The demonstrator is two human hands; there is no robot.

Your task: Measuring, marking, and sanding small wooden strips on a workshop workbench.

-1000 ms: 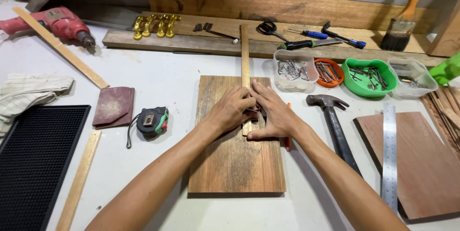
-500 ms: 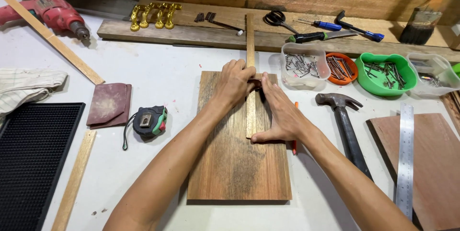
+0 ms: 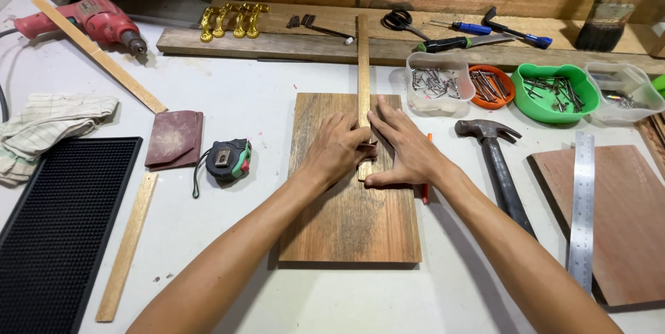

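A brown wooden board [image 3: 350,216] lies flat on the white bench. A thin pale wood strip [image 3: 363,64] runs lengthwise over it and sticks out past its far edge. My left hand [image 3: 336,148] rests on the board with its fingers pressing the strip from the left. My right hand [image 3: 405,145] lies flat with spread fingers, touching the strip from the right, thumb pointing left under it. A red pencil [image 3: 426,188] peeks out beside my right wrist. The strip's near end is hidden between the hands.
A hammer [image 3: 499,161] lies right of the board, then a steel ruler [image 3: 582,209] on a reddish panel [image 3: 630,230]. Tubs of nails [image 3: 436,84] and screws [image 3: 557,91] stand behind. A tape measure [image 3: 227,161], sandpaper [image 3: 173,138], black mat [image 3: 55,223] and red drill [image 3: 90,21] are left.
Both hands have slid toward me along the strip, from the board's far edge to its upper middle. The view has shifted slightly.
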